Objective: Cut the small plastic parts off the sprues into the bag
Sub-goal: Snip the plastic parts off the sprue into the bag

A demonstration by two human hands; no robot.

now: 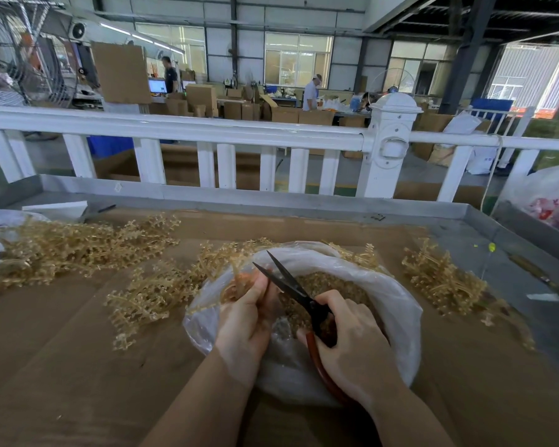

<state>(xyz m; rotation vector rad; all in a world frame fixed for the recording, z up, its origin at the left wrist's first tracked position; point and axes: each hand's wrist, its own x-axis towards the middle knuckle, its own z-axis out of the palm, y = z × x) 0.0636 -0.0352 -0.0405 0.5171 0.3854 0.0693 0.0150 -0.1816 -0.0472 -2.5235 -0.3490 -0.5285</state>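
The right hand (352, 343) has its fingers curled tightly through and around the reddish-brown handles of a pair of scissors (291, 285), thumb on top near the pivot, the lower handle loop running down under the palm toward the wrist. The dark blades are parted in a narrow V, tips pointing up and to the left, above the mouth of the bag.

The left hand (247, 317) has its fingers closed around a bunch of amber plastic sprues (236, 279), thumb pressed along the front of them; the stems stick up out of the fist just beside the lower blade. Whether the blade touches the sprue cannot be told, because the fingers hide the meeting point.

Both hands hang over a clear plastic bag (391, 304) that sits open on the brown cardboard sheet (62, 366) covering the table. Inside the bag lies a heap of small cut parts (317, 285), the same amber colour, partly hidden behind the scissors and the hands.

Around the bag, loose sprues lie on the cardboard: a big tangle at far left (68, 243), a smaller spread just left of the bag (149, 295), and another pile to the right (442, 279). The metal table rim (271, 201) runs across behind, with a white railing (207, 130) beyond it.
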